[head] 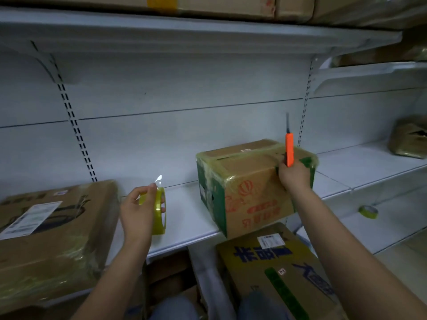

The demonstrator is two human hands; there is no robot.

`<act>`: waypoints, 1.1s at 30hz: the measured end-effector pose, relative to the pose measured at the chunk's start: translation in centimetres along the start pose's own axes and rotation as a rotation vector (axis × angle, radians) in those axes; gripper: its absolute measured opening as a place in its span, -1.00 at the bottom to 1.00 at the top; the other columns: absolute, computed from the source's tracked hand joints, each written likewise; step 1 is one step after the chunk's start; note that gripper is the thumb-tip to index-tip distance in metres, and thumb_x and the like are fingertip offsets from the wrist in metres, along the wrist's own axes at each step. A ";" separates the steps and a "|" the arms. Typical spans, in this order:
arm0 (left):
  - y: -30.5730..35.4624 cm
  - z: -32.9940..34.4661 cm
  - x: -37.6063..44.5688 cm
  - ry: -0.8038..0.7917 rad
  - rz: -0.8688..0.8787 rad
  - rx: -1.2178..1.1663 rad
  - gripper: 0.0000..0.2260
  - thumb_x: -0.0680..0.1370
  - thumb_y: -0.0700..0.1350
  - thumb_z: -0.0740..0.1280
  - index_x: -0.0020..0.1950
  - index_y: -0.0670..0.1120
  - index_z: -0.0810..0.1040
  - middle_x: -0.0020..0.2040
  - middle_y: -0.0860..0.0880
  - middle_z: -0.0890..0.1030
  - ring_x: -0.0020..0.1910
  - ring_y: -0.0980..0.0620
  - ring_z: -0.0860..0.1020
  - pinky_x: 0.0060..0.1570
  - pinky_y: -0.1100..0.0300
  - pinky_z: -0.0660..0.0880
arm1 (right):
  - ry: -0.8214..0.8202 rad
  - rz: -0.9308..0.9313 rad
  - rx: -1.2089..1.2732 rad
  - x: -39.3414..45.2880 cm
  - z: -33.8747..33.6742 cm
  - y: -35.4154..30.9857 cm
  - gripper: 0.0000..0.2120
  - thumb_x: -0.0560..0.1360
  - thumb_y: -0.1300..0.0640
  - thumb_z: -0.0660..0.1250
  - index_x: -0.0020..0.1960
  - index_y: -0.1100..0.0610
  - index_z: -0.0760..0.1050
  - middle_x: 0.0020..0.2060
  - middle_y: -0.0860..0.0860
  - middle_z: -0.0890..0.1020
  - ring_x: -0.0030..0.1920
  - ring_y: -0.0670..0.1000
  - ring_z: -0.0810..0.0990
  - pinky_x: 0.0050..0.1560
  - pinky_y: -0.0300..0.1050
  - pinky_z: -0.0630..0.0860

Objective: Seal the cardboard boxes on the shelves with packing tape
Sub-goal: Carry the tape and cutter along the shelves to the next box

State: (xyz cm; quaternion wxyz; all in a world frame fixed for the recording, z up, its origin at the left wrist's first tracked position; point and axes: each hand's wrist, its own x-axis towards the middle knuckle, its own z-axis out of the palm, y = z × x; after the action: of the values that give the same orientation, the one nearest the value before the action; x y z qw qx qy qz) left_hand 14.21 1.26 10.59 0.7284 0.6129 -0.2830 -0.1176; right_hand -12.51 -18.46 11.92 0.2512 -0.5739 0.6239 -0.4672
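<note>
Head view | left hand [136, 210] gripped the tape roll [159, 210], loose end lifted | right hand [294, 175] clamped an orange knife [289, 150], blade up, against the taped box [249, 181] on the shelf [184, 218] | advice: keep blade off cardboard, press tape flat.

Dim, bluish, soft-focus wide-angle view with bowed edges, blurred corners and faint tape glare.
</note>
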 end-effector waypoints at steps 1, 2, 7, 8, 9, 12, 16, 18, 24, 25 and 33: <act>0.0 0.3 0.1 -0.012 0.002 0.010 -0.86 0.60 -0.09 0.37 -0.10 -0.12 0.59 -0.46 0.05 0.59 -0.55 0.25 0.53 -0.57 0.44 0.40 | -0.035 0.064 0.072 0.5 0.5 -0.5 -0.78 0.61 0.04 0.23 0.06 0.19 0.50 -0.14 0.15 0.55 -0.11 0.17 0.50 -0.06 0.02 0.46; -0.1 0.7 0.2 -0.023 0.000 0.022 -0.86 0.60 -0.09 0.37 -0.10 -0.12 0.60 -0.46 0.06 0.59 -0.53 0.26 0.54 -0.56 0.45 0.40 | -0.054 0.117 0.119 1.1 1.0 -0.9 -0.80 0.60 0.04 0.24 0.03 0.18 0.48 -0.13 0.15 0.55 -0.10 0.18 0.51 -0.05 0.03 0.48; 0.0 2.1 1.3 -0.083 -0.001 0.096 -0.86 0.59 -0.05 0.38 -0.10 -0.08 0.61 -0.39 0.08 0.60 -0.50 0.31 0.55 -0.49 0.40 0.44 | -0.091 0.124 0.064 3.4 2.5 -1.7 -0.85 0.62 0.06 0.20 0.00 0.16 0.39 -0.10 0.16 0.50 -0.10 0.18 0.49 -0.14 -0.04 0.43; 0.1 2.4 1.6 -0.088 -0.005 0.096 -0.86 0.59 -0.05 0.39 -0.11 -0.09 0.61 -0.44 0.10 0.60 -0.51 0.30 0.55 -0.48 0.38 0.44 | -0.116 0.095 0.061 3.8 2.5 -1.4 -0.83 0.62 0.05 0.20 -0.06 0.14 0.40 -0.11 0.16 0.50 -0.11 0.17 0.49 -0.14 -0.05 0.42; 0.2 2.5 1.7 -0.095 -0.012 0.086 -0.86 0.59 -0.06 0.39 -0.11 -0.11 0.61 -0.48 0.13 0.59 -0.53 0.29 0.54 -0.50 0.40 0.43 | -0.143 0.071 0.062 4.2 2.2 -1.1 -0.82 0.61 0.04 0.22 -0.09 0.13 0.41 -0.12 0.16 0.50 -0.11 0.17 0.49 -0.14 -0.06 0.41; 0.5 2.6 2.1 -0.116 -0.040 0.055 -0.84 0.58 -0.07 0.40 -0.07 -0.17 0.62 -0.49 0.12 0.60 -0.57 0.23 0.54 -0.56 0.43 0.40 | -0.223 0.027 0.102 4.9 0.9 0.0 -0.74 0.61 0.01 0.26 0.18 0.16 0.52 0.07 0.21 0.57 0.07 0.22 0.54 0.10 0.05 0.49; 1.1 2.1 2.4 -0.154 -0.063 0.079 -0.84 0.57 -0.05 0.42 -0.08 -0.15 0.63 -0.36 -0.01 0.65 -0.55 0.20 0.55 -0.55 0.40 0.42 | -0.346 0.039 0.257 5.4 -1.1 1.2 -0.55 0.63 0.02 0.26 0.50 0.04 0.34 0.35 0.03 0.48 0.31 0.11 0.48 0.31 0.09 0.41; 1.9 1.6 2.4 -0.227 -0.066 0.081 -0.85 0.56 -0.06 0.42 -0.14 -0.12 0.63 -0.36 -0.05 0.67 -0.55 0.16 0.55 -0.54 0.36 0.45 | -0.425 0.032 0.278 5.5 -1.9 1.4 -0.56 0.64 0.05 0.24 0.51 0.01 0.32 0.40 0.00 0.44 0.35 0.08 0.43 0.33 0.07 0.38; 5.8 -0.9 2.0 -0.745 -0.027 0.296 -0.71 0.42 0.06 0.44 -0.16 -0.18 0.66 -0.33 -0.19 0.66 -0.49 -0.02 0.55 -0.47 0.24 0.50 | -0.666 -0.046 0.244 5.8 -2.2 0.2 -0.67 0.64 0.10 0.25 0.39 -0.08 0.48 0.35 -0.08 0.48 0.28 -0.06 0.48 0.01 -0.08 0.57; 6.6 -1.2 1.8 -0.816 -0.048 0.321 -0.72 0.41 0.05 0.44 -0.17 -0.18 0.66 -0.33 -0.23 0.66 -0.51 -0.05 0.54 -0.50 0.23 0.50 | -0.624 -0.070 0.201 5.7 -1.1 -0.6 -0.69 0.64 0.11 0.24 0.36 -0.05 0.51 0.29 -0.01 0.54 0.16 -0.04 0.54 -0.06 -0.11 0.54; 9.9 -3.0 0.2 -0.831 0.005 0.533 -0.76 0.52 -0.01 0.44 -0.09 -0.20 0.65 -0.32 -0.15 0.68 -0.42 -0.06 0.58 -0.44 0.26 0.52 | -0.259 -0.315 -0.242 3.5 5.1 -6.8 -0.77 0.59 0.12 0.28 0.18 0.16 0.60 0.08 0.19 0.65 0.08 0.21 0.58 -0.03 -0.09 0.44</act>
State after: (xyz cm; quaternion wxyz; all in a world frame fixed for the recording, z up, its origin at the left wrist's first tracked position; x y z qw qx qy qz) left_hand 14.26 5.84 19.84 0.3719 0.6784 -0.5714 -0.2739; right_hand -5.61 -22.67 16.41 0.1824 -0.7453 0.5407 -0.3449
